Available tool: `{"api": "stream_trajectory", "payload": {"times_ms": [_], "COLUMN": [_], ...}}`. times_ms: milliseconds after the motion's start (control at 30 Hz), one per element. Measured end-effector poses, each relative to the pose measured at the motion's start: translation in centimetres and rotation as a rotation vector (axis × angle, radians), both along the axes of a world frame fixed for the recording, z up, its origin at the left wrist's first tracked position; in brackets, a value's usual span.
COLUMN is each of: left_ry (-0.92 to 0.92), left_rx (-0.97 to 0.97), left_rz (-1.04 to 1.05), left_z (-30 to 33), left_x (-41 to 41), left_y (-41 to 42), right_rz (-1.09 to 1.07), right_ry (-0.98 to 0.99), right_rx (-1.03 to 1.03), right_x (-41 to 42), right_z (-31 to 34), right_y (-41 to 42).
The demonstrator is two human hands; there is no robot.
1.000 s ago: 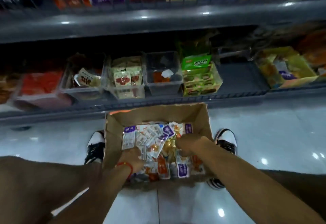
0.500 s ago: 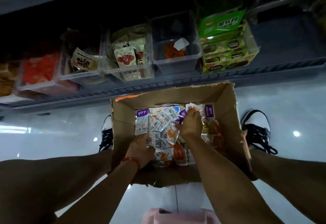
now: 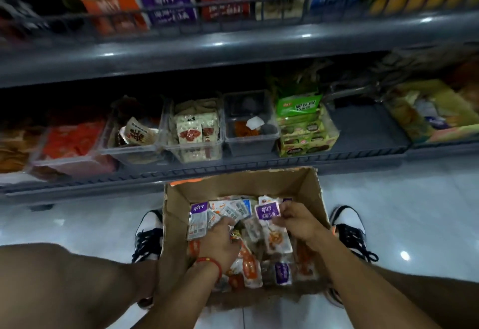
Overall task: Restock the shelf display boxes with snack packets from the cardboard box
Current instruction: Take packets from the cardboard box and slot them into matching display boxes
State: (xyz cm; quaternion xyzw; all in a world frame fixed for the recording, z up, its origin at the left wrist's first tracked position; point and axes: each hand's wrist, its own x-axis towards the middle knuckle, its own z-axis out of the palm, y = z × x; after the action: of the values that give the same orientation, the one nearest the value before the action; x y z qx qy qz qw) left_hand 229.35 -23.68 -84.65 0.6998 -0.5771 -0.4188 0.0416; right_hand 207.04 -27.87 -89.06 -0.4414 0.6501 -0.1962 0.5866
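- The cardboard box sits open on the shiny tiled floor right in front of the bottom shelf, between the person's two black-and-white sneakers. Its edges look torn and scruffy.
- Inside is a loose heap of small snack packets, mostly white with orange or purple panels and barcodes; too jumbled to count.
- The right hand is over the far right of the box, fingers curled, pinching a purple-topped packet held up off the pile.
- The left hand, red band on the wrist, is down in the middle of the heap with fingers bent into the packets; can't tell if it's actually got one.
- On the bottom shelf I count three clear plastic display boxes side by side. The right one is nearly empty, with just some orange stuff and a white scrap at the bottom; the middle one is stuffed with cream-and-red packets.
- There's one green carton just right of those, and a reddish tray on the left.
- The upper shelf has a row of blurry upright cartons in orange, purple, red, blue and yellow.
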Motion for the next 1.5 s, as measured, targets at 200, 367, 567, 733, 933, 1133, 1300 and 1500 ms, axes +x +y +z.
{"api": "stream_trajectory", "payload": {"times_ms": [200,367,567,733,933,1133,1300,1500], "left_ry": [0.296,0.37,0.234,0.077,0.045,0.539,0.989,0.957], "left_rx": [-0.023,-0.195,-0.682,-0.914,-0.755,-0.641,-0.287,-0.415], "left_rz": [0.018,-0.011,0.026,-0.21,-0.227,0.089,0.302,0.207], "left_z": [5.3,11.2,18.6,20.7,20.7,22.1,23.4,24.2], "left_x": [-2.0,-2.0,-0.8,-2.3,-2.0,-1.6,-0.5,-0.2], "left_y": [-1.8,-4.3,-7.0,-7.1,-7.4,-7.3,-7.6,-7.3], "right_rz": [0.162,0.081,-0.059,-0.198,-0.273,-0.27,-0.128,-0.099], "right_ry": [-0.18,-0.066,0.014,-0.177,-0.62,-0.475,-0.411,-0.224], "right_rx": [-0.077,-0.273,-0.371,-0.39,-0.262,-0.318,-0.451,-0.559], "right_x": [-1.4,-2.2,-2.4,1.8,4.0,5.3,5.7,5.3], "right_z": [12.6,20.6,28.2,28.1,29.3,29.1,30.0,31.2], "right_y": [-0.8,-2.9,-5.6,-4.5,-5.2,-6.2,-5.8,-5.9]}}
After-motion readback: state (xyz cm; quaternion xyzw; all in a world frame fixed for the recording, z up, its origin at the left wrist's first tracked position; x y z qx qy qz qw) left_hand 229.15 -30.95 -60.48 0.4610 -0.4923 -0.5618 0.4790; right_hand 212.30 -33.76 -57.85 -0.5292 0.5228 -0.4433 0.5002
